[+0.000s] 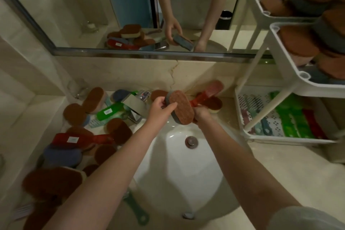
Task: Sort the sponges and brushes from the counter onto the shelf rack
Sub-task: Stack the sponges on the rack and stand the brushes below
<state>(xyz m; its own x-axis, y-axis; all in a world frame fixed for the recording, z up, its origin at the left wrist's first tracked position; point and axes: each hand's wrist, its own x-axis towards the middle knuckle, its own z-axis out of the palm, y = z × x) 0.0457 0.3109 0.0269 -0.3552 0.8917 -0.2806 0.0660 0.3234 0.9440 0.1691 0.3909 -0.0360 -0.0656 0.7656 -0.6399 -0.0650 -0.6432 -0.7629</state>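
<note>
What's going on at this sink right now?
A person is holding one brown-topped sponge over the sink, with the left hand and right hand both on it. Many sponges and brushes lie piled on the counter left of the faucet. The white rack on the right already has sponges on its upper tiers and brushes on the bottom one.

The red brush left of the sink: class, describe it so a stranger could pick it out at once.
Start at the white sink, then look left to the pile of sponges on the counter. The red brush lies across them. It alone there is red with a white label; the nearby labelled brush is green.
</note>
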